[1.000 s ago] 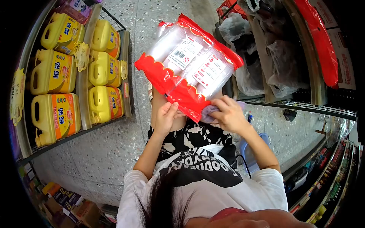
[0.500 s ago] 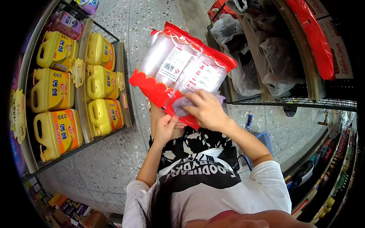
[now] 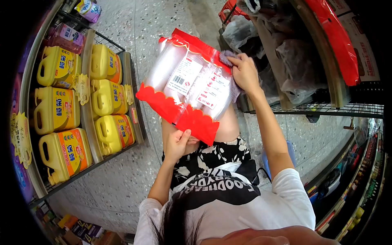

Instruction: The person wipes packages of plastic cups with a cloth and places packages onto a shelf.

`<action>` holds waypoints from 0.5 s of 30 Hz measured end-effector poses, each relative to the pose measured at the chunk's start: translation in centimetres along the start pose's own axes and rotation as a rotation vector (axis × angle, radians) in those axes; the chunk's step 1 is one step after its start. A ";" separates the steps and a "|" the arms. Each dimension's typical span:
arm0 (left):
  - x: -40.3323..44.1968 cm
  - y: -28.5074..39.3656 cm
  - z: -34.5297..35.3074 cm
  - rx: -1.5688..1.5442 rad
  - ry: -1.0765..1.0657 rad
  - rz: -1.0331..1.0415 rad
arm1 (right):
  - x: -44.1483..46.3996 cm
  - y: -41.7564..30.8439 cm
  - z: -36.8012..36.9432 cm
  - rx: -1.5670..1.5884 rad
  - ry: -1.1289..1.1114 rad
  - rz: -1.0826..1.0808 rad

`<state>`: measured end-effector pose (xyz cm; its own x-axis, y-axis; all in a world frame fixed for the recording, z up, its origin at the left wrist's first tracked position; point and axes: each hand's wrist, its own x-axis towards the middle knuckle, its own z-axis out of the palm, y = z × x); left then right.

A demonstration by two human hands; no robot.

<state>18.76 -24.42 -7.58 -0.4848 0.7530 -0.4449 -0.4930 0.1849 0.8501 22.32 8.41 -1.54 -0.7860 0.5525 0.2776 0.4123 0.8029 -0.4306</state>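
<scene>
A red and clear plastic package (image 3: 192,83) with two white printed labels lies tilted across my knees. My left hand (image 3: 178,145) pinches its lower red edge, thumb on top. At the package's upper right corner, my right hand (image 3: 245,72) is closed on a purple cloth (image 3: 235,90), which hangs down along the package's right side. Part of the cloth shows beyond my fingertips, against the red edge. Through the clear film, whitish rolled or stacked contents show, but I cannot make out what they are.
Yellow jugs (image 3: 57,110) fill the shelf on the left. On the right, a shelf holds plastic-bagged goods (image 3: 300,67) and a long red package (image 3: 332,38). A blue basin (image 3: 290,151) stands on the speckled floor (image 3: 102,183). Boxes lie at the lower left.
My right hand has moved with the cloth from the package's lower edge, across its front, to the upper right corner. My left hand keeps its hold on the lower edge.
</scene>
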 end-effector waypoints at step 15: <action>1.4 5.1 -2.5 -0.407 0.292 0.188 | -0.9 2.0 -1.6 0.291 -0.251 -0.134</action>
<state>13.79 -23.96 -4.55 -0.7441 0.5318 -0.4043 -0.5903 -0.2400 0.7707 24.59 9.90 -1.28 -0.9267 0.3466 0.1450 0.1793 0.7471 -0.6401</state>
